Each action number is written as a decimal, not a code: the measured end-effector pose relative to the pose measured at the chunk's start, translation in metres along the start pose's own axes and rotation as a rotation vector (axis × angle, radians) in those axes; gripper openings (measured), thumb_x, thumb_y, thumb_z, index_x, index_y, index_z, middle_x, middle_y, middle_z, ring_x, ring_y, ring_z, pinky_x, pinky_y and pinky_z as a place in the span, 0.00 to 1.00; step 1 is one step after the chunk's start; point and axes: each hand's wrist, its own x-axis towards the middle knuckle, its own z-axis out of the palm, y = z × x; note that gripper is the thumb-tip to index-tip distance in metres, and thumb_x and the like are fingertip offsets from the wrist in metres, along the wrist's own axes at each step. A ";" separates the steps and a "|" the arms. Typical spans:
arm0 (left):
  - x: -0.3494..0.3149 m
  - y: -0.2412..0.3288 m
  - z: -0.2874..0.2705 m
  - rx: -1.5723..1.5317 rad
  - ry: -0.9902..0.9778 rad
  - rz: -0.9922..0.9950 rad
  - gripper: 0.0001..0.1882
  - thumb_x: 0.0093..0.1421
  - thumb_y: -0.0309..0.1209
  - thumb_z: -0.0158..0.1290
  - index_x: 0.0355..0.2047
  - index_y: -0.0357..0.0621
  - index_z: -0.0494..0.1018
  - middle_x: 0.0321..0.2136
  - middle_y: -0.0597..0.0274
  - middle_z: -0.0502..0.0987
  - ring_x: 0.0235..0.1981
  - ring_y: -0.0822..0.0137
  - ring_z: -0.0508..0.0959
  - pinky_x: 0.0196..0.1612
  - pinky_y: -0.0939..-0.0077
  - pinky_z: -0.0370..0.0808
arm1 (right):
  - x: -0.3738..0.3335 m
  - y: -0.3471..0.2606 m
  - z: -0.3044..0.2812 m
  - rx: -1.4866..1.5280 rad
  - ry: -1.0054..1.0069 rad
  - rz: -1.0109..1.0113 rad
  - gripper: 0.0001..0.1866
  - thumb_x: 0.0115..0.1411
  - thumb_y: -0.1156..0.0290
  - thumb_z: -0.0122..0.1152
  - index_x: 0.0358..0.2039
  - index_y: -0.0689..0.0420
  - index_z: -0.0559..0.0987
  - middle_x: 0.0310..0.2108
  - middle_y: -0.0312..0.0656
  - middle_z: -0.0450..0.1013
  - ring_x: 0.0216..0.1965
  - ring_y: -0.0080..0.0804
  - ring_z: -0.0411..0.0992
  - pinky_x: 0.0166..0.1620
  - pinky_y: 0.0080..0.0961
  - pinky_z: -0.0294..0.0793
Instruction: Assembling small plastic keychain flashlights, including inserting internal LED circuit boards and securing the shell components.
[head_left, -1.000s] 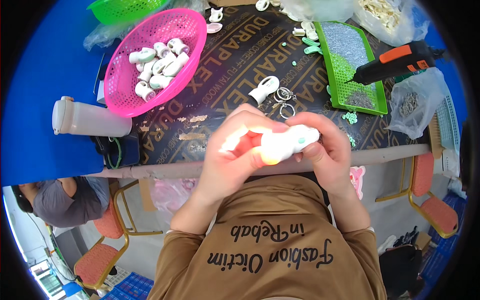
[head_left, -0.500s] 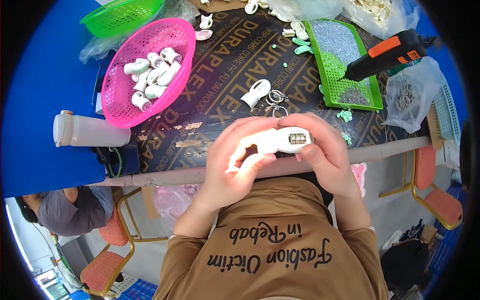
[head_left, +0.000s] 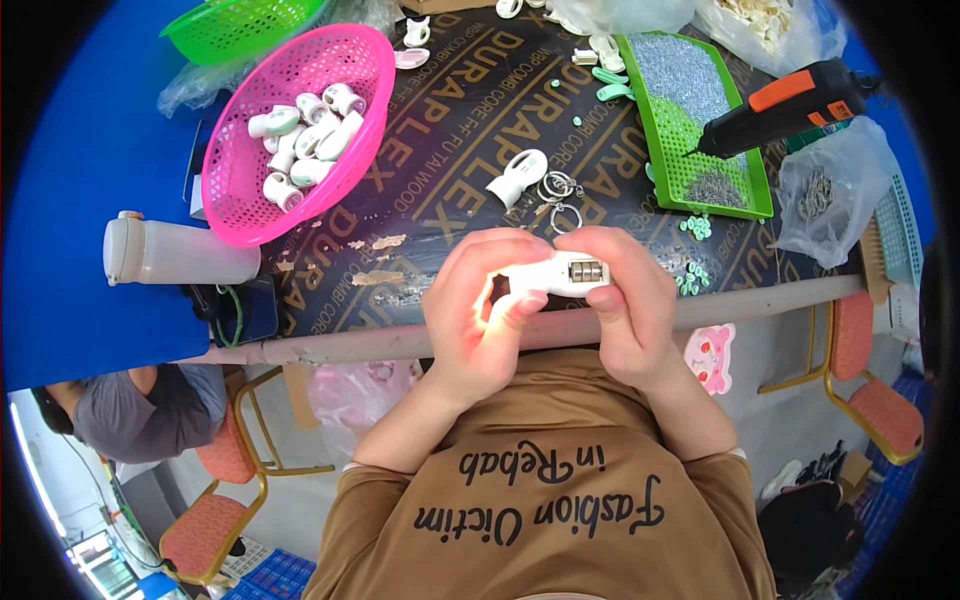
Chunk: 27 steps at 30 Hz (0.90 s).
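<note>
Between my hands, just over the table's front edge, is a small white keychain flashlight. Its battery slot is uncovered and shows several silver button cells. My left hand is curled round the left end, thumb below, and a bright glow lights its palm. My right hand pinches the right end beside the cells, fingers over the top. Beyond my fingers a similar white flashlight body lies on the table next to some metal key rings.
A pink basket of white flashlight bodies stands at left, near a pale bottle. At right are a green tray of small metal parts, a black-orange electric screwdriver above it, and a plastic bag. Mint-green pieces lie near the edge.
Both hands and the flashlight have shifted slightly; my right hand has moved a little left. The glow on my left palm persists, and the grip looks much the same.
</note>
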 end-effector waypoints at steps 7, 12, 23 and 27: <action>-0.007 -0.010 0.002 -0.597 -0.122 -0.539 0.35 0.60 0.42 0.46 0.59 0.36 0.45 0.57 0.56 0.54 0.51 0.63 0.66 0.52 0.70 0.64 | -0.006 0.007 0.018 -0.071 0.215 0.119 0.19 0.47 0.81 0.59 0.42 0.60 0.72 0.43 0.47 0.70 0.41 0.39 0.71 0.44 0.28 0.70; -0.015 -0.002 -0.001 -0.692 0.042 -0.716 0.26 0.64 0.39 0.39 0.57 0.36 0.52 0.53 0.55 0.61 0.55 0.63 0.62 0.58 0.68 0.56 | -0.007 0.008 0.037 -0.170 0.059 -0.140 0.22 0.43 0.80 0.61 0.42 0.61 0.71 0.45 0.47 0.69 0.46 0.46 0.68 0.48 0.34 0.67; 0.014 0.012 -0.029 0.413 -0.397 -0.388 0.20 0.52 0.33 0.55 0.43 0.42 0.62 0.28 0.49 0.75 0.31 0.50 0.76 0.33 0.67 0.71 | 0.089 0.080 -0.039 -1.137 -0.362 -0.069 0.07 0.50 0.75 0.49 0.28 0.62 0.73 0.29 0.48 0.70 0.34 0.42 0.70 0.37 0.33 0.72; 0.010 -0.002 -0.019 0.503 -0.512 -0.224 0.17 0.49 0.32 0.58 0.37 0.41 0.69 0.26 0.54 0.74 0.26 0.55 0.75 0.30 0.70 0.70 | 0.123 0.122 -0.042 -1.406 -0.532 -0.097 0.07 0.50 0.77 0.49 0.31 0.60 0.71 0.29 0.41 0.71 0.34 0.36 0.73 0.33 0.30 0.75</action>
